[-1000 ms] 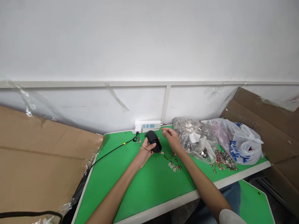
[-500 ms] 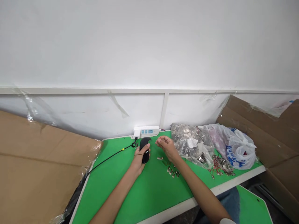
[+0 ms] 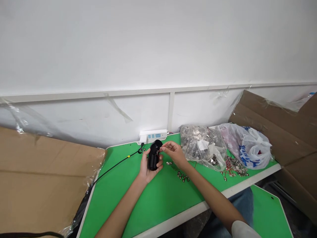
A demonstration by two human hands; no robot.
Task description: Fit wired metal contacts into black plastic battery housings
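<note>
My left hand (image 3: 146,168) grips a black handheld device (image 3: 153,159), its fingers wrapped around the body. A black cable (image 3: 116,168) with a yellow mark runs from near the device's top end toward the table's left edge. My right hand (image 3: 174,153) pinches a small metal part, and its fingertips are against the device's upper side. The contact point is partly hidden by my fingers. Several small metal terminals (image 3: 182,176) lie on the green table (image 3: 158,195) just below my right wrist.
A white power strip (image 3: 152,135) stands against the wall behind the table. To the right are a clear bag of metal parts (image 3: 200,144), a white plastic bag (image 3: 252,148) and a heap of terminals with red wires (image 3: 234,167). Cardboard sheets (image 3: 42,178) flank the table.
My right hand has moved left and now meets the black device. My left hand has turned the device slightly. The view has shifted a little.
</note>
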